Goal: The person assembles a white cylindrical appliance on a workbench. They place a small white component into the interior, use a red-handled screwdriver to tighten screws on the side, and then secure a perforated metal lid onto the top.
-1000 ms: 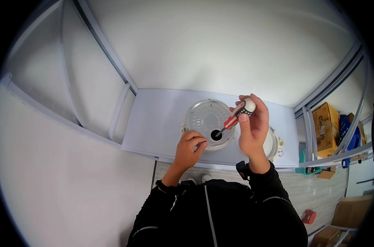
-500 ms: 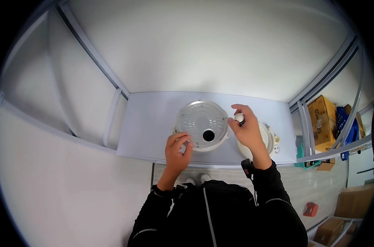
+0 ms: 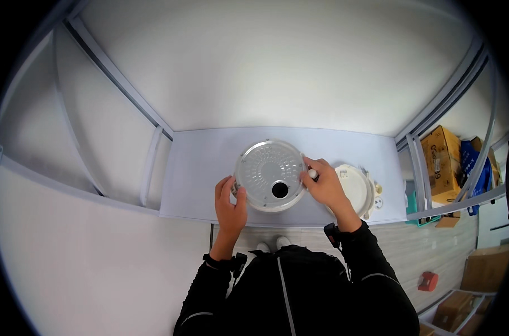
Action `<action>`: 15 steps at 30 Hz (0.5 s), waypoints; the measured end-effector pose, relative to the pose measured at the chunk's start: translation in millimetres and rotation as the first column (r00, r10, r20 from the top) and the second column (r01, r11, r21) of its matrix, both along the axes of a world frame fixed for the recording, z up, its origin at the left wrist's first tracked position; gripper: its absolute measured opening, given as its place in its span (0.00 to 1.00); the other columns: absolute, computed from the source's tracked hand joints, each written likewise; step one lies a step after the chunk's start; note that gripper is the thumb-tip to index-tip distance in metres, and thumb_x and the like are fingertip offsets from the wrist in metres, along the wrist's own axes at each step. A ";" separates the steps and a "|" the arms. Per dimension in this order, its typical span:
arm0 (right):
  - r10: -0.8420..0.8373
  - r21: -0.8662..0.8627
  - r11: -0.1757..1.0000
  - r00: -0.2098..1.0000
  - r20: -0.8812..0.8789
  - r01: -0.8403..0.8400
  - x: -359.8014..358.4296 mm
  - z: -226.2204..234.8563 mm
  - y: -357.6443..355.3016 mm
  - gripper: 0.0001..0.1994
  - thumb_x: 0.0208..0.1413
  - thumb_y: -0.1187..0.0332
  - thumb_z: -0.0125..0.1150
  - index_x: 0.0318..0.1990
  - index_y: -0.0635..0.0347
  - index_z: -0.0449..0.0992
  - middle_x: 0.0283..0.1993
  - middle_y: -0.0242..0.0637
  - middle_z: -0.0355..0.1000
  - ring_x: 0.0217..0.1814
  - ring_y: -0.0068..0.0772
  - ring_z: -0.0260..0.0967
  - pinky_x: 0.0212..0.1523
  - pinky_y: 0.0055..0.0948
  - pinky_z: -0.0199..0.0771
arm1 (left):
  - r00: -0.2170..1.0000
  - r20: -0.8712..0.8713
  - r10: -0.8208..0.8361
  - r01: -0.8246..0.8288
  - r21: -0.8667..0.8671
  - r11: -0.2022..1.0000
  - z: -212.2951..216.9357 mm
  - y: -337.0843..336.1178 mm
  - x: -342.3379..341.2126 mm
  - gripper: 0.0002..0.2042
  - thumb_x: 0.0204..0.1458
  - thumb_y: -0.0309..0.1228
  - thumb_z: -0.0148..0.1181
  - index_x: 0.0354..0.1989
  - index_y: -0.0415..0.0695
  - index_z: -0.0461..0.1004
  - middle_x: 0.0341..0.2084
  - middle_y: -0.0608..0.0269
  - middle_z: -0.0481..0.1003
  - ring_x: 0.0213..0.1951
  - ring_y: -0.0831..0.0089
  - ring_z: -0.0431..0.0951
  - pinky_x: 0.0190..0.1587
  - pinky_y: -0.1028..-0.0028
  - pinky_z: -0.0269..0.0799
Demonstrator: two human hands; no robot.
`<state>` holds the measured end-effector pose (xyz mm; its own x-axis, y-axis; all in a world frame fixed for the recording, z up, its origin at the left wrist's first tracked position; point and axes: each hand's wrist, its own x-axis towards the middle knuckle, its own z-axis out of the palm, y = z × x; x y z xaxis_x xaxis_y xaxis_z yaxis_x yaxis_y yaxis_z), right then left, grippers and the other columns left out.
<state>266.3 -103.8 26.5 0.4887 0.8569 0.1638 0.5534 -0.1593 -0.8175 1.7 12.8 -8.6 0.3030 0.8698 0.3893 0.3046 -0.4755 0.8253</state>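
Observation:
A round silver-grey disc (image 3: 268, 168) with a ribbed face and a black hole near its lower edge lies on the pale table (image 3: 204, 168). My left hand (image 3: 230, 204) grips the disc's lower left rim, thumb on top. My right hand (image 3: 326, 187) rests against the disc's right rim. Its fingers are closed around a small tool, of which only the white end (image 3: 312, 174) shows. Both forearms are in black sleeves.
A white round lid-like part (image 3: 355, 187) lies on the table just right of my right hand, with small pieces (image 3: 377, 193) beside it. Shelves with cardboard boxes (image 3: 442, 162) stand at the right. White frame bars (image 3: 150, 165) border the table's left side.
My right hand, which held the red-handled tool raised over the disc, has come down to the disc's right rim. My left hand has shifted to the lower left rim.

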 end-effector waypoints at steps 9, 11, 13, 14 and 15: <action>0.059 0.020 0.998 0.998 0.039 -0.060 -31.2 -4.8 25.8 0.27 0.58 0.62 0.69 0.64 0.61 0.80 0.43 0.51 0.77 0.39 0.48 0.78 0.45 0.41 0.80 | 0.995 0.074 0.065 -0.060 -0.073 0.996 -6.6 18.7 -26.1 0.19 0.65 0.27 0.61 0.62 0.33 0.76 0.61 0.47 0.74 0.53 0.61 0.80 0.52 0.67 0.79; 0.067 0.005 0.998 0.996 0.055 -0.068 -48.3 -6.8 36.1 0.27 0.58 0.62 0.69 0.65 0.61 0.79 0.43 0.50 0.77 0.38 0.48 0.78 0.44 0.41 0.79 | 0.992 0.097 0.085 -0.077 -0.077 0.994 -13.9 30.6 -42.0 0.19 0.65 0.27 0.61 0.63 0.33 0.76 0.61 0.47 0.74 0.53 0.60 0.80 0.51 0.67 0.79; 0.088 -0.003 0.996 0.995 0.054 -0.088 -63.3 -3.4 47.1 0.27 0.58 0.62 0.69 0.64 0.61 0.80 0.42 0.50 0.77 0.38 0.48 0.78 0.44 0.41 0.79 | 0.990 0.096 0.101 -0.094 -0.071 0.993 -12.0 43.1 -55.0 0.19 0.66 0.26 0.60 0.63 0.33 0.76 0.61 0.47 0.74 0.53 0.60 0.80 0.52 0.67 0.78; 0.096 -0.006 0.995 0.994 0.054 -0.095 -70.4 -1.8 53.0 0.27 0.58 0.62 0.69 0.64 0.61 0.80 0.42 0.50 0.77 0.37 0.48 0.78 0.44 0.41 0.79 | 0.990 0.095 0.107 -0.100 -0.067 0.993 -11.1 49.9 -61.7 0.18 0.66 0.26 0.60 0.63 0.33 0.76 0.61 0.47 0.74 0.53 0.60 0.80 0.52 0.67 0.78; 0.098 0.001 0.995 0.993 0.063 -0.098 -79.5 -3.3 59.1 0.27 0.58 0.62 0.69 0.65 0.61 0.80 0.42 0.49 0.77 0.38 0.48 0.78 0.44 0.41 0.79 | 0.991 0.080 0.103 -0.099 -0.051 0.994 -10.7 57.9 -71.1 0.19 0.66 0.27 0.60 0.63 0.33 0.76 0.62 0.47 0.73 0.53 0.60 0.79 0.52 0.67 0.78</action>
<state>186.8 -44.7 23.2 0.3910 0.8994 0.1955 0.6165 -0.0982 -0.7812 -69.4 70.7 -19.3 0.1807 0.9124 0.3674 0.2791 -0.4057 0.8703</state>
